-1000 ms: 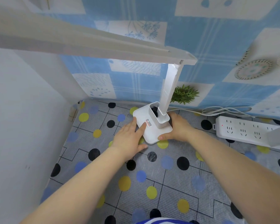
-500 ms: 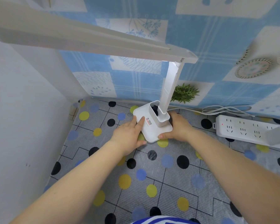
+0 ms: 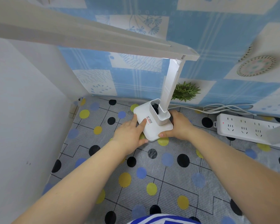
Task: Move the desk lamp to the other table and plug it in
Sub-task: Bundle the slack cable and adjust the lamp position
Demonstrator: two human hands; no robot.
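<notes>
White plastic fills the middle of my view: the desk lamp (image 3: 153, 125) stands upright near the back of the table (image 3: 168, 183), whose cloth is grey with black, blue and yellow dots. I have both hands on its flat base. My left hand (image 3: 130, 134) lies against the base's left edge, fingers stretched out flat with the tips resting on the top face beside the small printed label, thumb along the near corner. My right hand (image 3: 179, 126) wraps the right edge, fingers curled around behind the base and the thumb pressing the near right corner, so the base sits clasped between the two hands. I cannot tell whether it is lifted or resting on the cloth. The stem rises from a small cup-like holder on the base, and the long head reaches out over to the upper left. A white cord (image 3: 217, 109) trails from behind the lamp towards a power strip (image 3: 242, 128) lying to the right, well apart from my fingers.
</notes>
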